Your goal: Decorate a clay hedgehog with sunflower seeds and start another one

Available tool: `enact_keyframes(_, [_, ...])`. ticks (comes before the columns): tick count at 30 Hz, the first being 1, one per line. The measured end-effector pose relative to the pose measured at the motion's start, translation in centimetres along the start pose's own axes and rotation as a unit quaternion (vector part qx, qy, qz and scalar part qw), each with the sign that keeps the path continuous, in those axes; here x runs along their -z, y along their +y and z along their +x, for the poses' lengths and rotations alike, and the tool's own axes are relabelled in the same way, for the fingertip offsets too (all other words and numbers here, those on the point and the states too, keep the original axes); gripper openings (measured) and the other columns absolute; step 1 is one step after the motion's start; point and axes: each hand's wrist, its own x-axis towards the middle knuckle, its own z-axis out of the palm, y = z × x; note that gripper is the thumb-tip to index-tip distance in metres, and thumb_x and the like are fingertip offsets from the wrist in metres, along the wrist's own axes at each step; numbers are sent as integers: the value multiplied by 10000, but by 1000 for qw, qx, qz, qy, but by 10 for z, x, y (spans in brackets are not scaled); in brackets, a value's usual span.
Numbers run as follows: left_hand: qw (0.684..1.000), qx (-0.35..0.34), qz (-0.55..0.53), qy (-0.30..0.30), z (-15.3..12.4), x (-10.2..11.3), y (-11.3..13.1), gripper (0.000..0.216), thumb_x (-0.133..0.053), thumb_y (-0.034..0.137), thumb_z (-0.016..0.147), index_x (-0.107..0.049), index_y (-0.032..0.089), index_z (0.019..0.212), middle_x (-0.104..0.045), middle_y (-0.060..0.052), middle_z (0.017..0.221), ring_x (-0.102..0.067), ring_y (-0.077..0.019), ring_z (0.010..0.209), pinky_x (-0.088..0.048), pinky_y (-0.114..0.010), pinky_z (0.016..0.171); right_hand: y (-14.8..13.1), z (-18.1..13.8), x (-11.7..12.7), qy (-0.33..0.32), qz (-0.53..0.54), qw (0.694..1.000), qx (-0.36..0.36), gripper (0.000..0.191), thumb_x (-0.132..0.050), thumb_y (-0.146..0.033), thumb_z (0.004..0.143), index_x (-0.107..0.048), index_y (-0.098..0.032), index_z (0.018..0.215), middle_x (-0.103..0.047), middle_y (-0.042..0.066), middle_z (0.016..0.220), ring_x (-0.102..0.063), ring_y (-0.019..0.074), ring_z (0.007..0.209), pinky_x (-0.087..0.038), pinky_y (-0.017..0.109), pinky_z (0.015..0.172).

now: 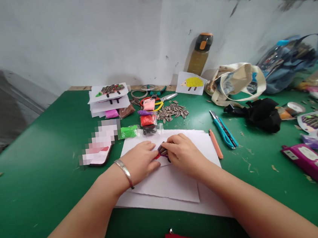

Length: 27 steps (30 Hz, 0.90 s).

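Observation:
My left hand [140,161] and my right hand [183,154] meet over white paper sheets [171,182] on the green table [40,177]. Between the fingertips sits a small craft piece [162,151] of striped sunflower seeds on red and purple clay. Both hands have curled fingers pressed on that piece. A silver bracelet [124,171] circles my left wrist. A pile of sunflower seeds [172,111] and small clay packets [147,119] lie just beyond the paper.
A phone [99,146] lies left of the paper. An orange pencil [215,143] and teal utility knife [224,129] lie to the right. A paper stack [108,97], scissors [159,100], a bottle [200,54], bags [237,82], black cloth [260,114] and a purple tool [308,158] are around.

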Motion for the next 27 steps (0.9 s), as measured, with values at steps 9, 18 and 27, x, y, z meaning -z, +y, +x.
enact_keyframes(9, [1000, 2, -20, 7, 0, 4, 1, 205, -548, 281, 894, -688, 134, 923, -611, -92, 938, -574, -240, 933, -457, -339, 827, 3, 3, 12, 27, 13, 999, -10, 315, -442, -83, 870, -714, -162, 1008, -656, 117, 996, -569, 227, 940, -460, 357, 837])
enact_keyframes(18, [982, 37, -11, 183, -2, -3, -22, 306, -459, 299, 925, -703, 160, 1047, -727, -78, 1078, -658, -230, 1007, -489, -319, 884, 52, -3, 41, 102, -9, 984, -145, 309, -468, -175, 857, -723, -171, 1032, -696, 98, 981, -616, 237, 948, -472, 357, 841])
enact_keyframes(27, [930, 105, 63, 346, 7, -15, -37, 332, -429, 308, 929, -736, 183, 928, -761, -70, 959, -701, -224, 884, -529, -319, 794, 56, 0, 35, 11, -24, 981, -192, 276, -464, -189, 864, -731, -229, 921, -683, 56, 965, -607, 213, 943, -430, 313, 853])
